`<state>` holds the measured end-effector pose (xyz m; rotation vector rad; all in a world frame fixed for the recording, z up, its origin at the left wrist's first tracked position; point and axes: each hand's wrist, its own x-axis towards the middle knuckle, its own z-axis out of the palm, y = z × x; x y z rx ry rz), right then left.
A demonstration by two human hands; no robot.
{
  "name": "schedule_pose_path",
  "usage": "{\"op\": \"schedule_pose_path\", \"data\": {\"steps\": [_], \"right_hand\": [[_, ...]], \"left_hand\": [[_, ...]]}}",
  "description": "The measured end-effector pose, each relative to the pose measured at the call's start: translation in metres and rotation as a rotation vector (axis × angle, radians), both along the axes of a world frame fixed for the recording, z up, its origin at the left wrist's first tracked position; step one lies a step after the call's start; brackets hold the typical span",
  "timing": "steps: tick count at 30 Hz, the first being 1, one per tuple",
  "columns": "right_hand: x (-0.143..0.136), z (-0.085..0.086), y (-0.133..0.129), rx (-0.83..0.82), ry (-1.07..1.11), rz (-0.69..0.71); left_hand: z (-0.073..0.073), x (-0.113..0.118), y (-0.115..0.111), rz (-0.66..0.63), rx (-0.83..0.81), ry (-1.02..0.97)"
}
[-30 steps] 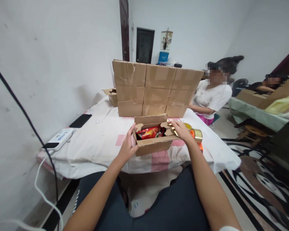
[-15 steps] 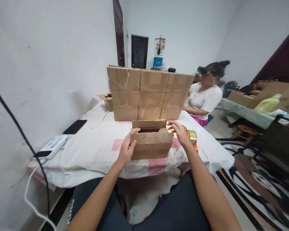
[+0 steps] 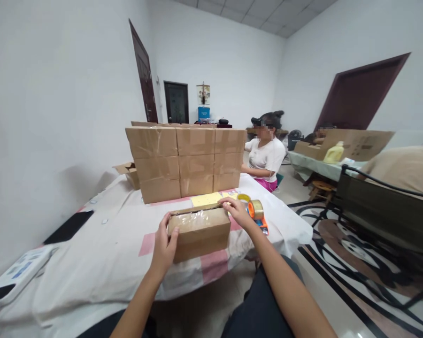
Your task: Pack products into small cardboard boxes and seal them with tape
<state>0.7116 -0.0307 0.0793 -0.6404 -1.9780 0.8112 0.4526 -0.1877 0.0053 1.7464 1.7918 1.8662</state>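
A small brown cardboard box (image 3: 201,241) stands at the front of the table, its near flap folded down over the top with shiny clear tape on it. My left hand (image 3: 165,245) clasps the box's left end, thumb on the near side. At the far right corner, the fingers of my right hand (image 3: 236,211) are closed on the edge of the far flap. Just beyond that hand are an orange tape dispenser (image 3: 261,219) with its tape roll (image 3: 256,209) and a second, yellowish tape roll (image 3: 244,197). What the box contains is hidden now.
Stacked cardboard boxes (image 3: 183,162) form a wall behind, with yellow sheets (image 3: 206,200) before it. An opened box (image 3: 128,174) stands left of the stack. A phone (image 3: 69,226) and a white power strip (image 3: 19,270) lie left. A person in white (image 3: 266,155) sits beyond the stack.
The near flap has gone from standing up to lying over the opening. My right hand has moved from beside the box onto its far edge. The camera view has turned right and up.
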Motion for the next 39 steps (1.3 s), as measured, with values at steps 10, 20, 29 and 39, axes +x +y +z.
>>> {"op": "schedule_pose_path", "data": {"steps": [10,20,29,39], "right_hand": [[0.022,-0.009,-0.004,0.112,0.019,-0.094],[0.112,-0.043,0.052,-0.331,0.278,-0.684],[0.101,-0.077,0.055,-0.516,0.35,-0.604],[0.098,-0.085,0.047,-0.492,0.361,-0.495]], "left_hand": [[0.023,0.011,-0.008,0.151,0.055,0.677],[0.019,0.023,-0.011,0.226,0.023,0.667],[0.017,0.023,-0.009,0.249,0.014,0.67],[0.015,0.022,-0.008,0.255,0.028,0.701]]}}
